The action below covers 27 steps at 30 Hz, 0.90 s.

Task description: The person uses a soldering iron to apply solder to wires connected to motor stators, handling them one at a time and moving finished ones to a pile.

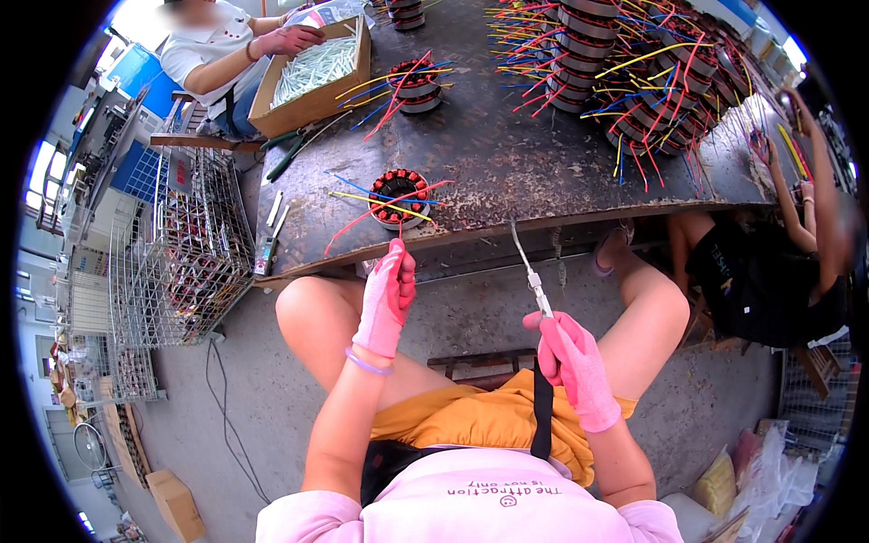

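Right hand (572,356) fingers pinch a thin metal tool (529,271); left hand (389,294) fingers pressed together, just near a wired coil (398,197) on the bench (543,163).

A dark, worn workbench (507,154) carried a stack of wound stators (625,63) bristling with coloured wires at its far right. A cardboard box (312,77) of white sleeves sat far left, under a co-worker's hand (291,38). Green-handled pliers (285,156) lay beside it. A wire basket (195,249) stood left of the bench.
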Motion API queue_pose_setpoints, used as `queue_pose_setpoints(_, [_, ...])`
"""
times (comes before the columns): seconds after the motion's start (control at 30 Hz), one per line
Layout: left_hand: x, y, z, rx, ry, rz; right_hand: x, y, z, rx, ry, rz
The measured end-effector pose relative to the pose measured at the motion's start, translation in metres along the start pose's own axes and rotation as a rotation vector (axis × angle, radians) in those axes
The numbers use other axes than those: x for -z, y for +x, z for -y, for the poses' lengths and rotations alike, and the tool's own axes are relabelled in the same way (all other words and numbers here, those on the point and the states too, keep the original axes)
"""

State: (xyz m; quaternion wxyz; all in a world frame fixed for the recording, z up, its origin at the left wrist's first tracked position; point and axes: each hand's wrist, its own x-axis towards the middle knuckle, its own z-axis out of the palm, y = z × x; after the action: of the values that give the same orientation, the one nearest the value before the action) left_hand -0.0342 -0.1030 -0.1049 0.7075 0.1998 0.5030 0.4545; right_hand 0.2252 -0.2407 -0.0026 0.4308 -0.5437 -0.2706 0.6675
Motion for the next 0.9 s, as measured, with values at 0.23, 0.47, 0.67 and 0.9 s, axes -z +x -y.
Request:
queue_pose_setpoints(0.23, [-0.003, -0.031, -0.045, -0.496, 0.335, -0.115, 0.004, 0.000, -0.001, 0.020, 0.007, 0.006])
queue_pose_setpoints(0.47, [-0.031, 0.009, -0.133, -1.226, 1.727, 0.313, 0.006, 0.003, -0.003, -0.065, 0.018, 0.031])
queue_pose_setpoints(0.67, [-0.051, 0.028, -0.127, -1.045, 1.893, 0.284, 0.009, 0.003, -0.003, -0.116, -0.033, -0.017])
queue_pose_setpoints(0.9, [-0.057, 0.012, -0.109, -1.192, 1.823, 0.175, 0.011, 0.007, 0.001, -0.085, -0.023, -0.041])
